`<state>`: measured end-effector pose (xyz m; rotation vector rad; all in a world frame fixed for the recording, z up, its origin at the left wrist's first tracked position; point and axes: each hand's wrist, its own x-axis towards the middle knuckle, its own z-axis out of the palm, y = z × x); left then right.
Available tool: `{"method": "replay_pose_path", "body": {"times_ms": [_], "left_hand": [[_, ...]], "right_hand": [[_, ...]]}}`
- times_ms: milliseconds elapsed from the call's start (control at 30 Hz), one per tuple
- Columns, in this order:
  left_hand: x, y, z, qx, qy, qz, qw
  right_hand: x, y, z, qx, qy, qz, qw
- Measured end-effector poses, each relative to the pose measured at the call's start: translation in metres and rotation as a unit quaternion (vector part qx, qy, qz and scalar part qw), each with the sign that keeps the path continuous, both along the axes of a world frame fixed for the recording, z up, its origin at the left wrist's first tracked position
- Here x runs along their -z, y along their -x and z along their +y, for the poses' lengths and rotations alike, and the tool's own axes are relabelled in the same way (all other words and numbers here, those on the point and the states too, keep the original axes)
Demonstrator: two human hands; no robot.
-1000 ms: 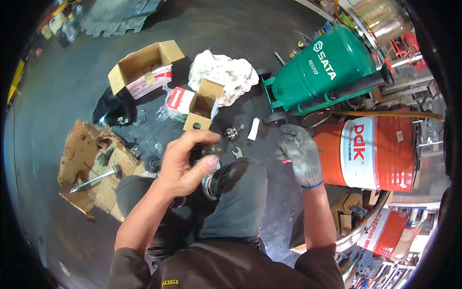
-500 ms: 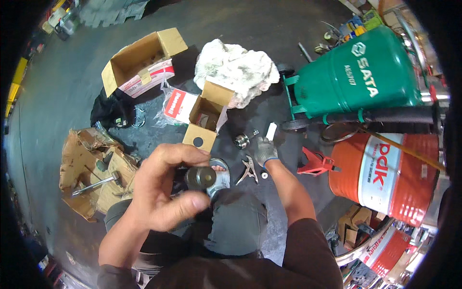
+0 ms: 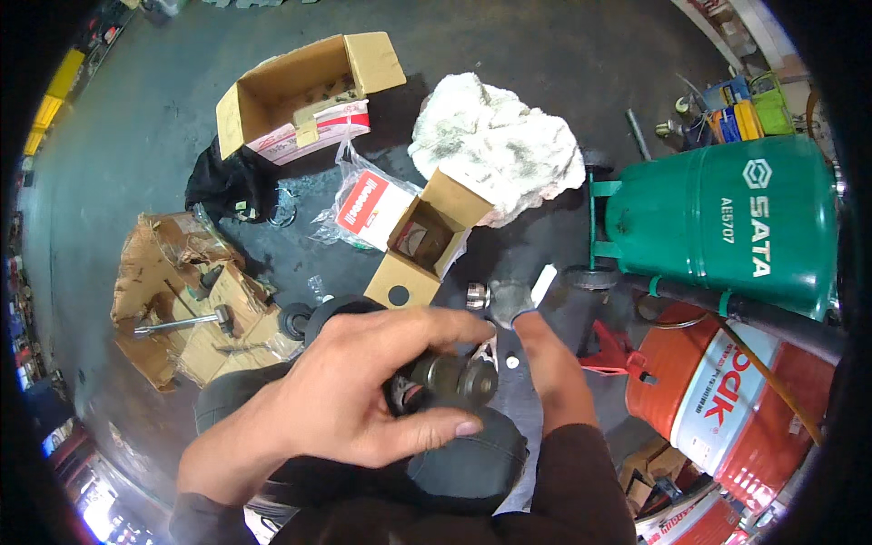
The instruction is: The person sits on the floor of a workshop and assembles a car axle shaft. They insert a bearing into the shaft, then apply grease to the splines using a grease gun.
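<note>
My bare left hand (image 3: 354, 386) is closed round a dark, cylindrical metal part (image 3: 459, 377), held close to me over my knees. The part's round end shows a small centre hole. My right hand (image 3: 510, 302), in a grey glove, is low at the floor, fingers curled over a shiny round metal part (image 3: 476, 295); the glove hides its stub. A white strip (image 3: 543, 285) lies beside the glove. Pliers (image 3: 491, 350) are mostly hidden behind my left fingers, near a small white ring (image 3: 512, 362).
An opened small carton (image 3: 400, 283), a red-and-white box (image 3: 377, 207) in plastic and a white cloth (image 3: 495, 145) lie ahead. Farther left are a large carton (image 3: 295, 82) and flattened cardboard (image 3: 150, 291) with a hammer (image 3: 186, 322). To the right: green tank (image 3: 718, 213), red stand (image 3: 610, 354), red drum (image 3: 668, 368).
My left hand has moved right with the dark metal part. My right hand has shifted left from beside the white strip onto the shiny metal part. The whole view has also shifted.
</note>
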<state>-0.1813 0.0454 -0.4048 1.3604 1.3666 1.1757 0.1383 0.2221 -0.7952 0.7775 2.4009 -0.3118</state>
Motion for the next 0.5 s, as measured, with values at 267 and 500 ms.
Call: {"method": "replay_pose_path", "body": {"times_ms": [267,500], "left_hand": [[0.015,-0.021,0.009,0.042,0.000,-0.056,0.998],[0.021,-0.064,-0.014,0.107,0.032,-0.073,0.991]], "right_hand": [[-0.184,-0.043,-0.058,0.277,0.146,0.413,0.855],[-0.427,-0.051,-0.086,0.181,-0.015,0.343,0.922]]}}
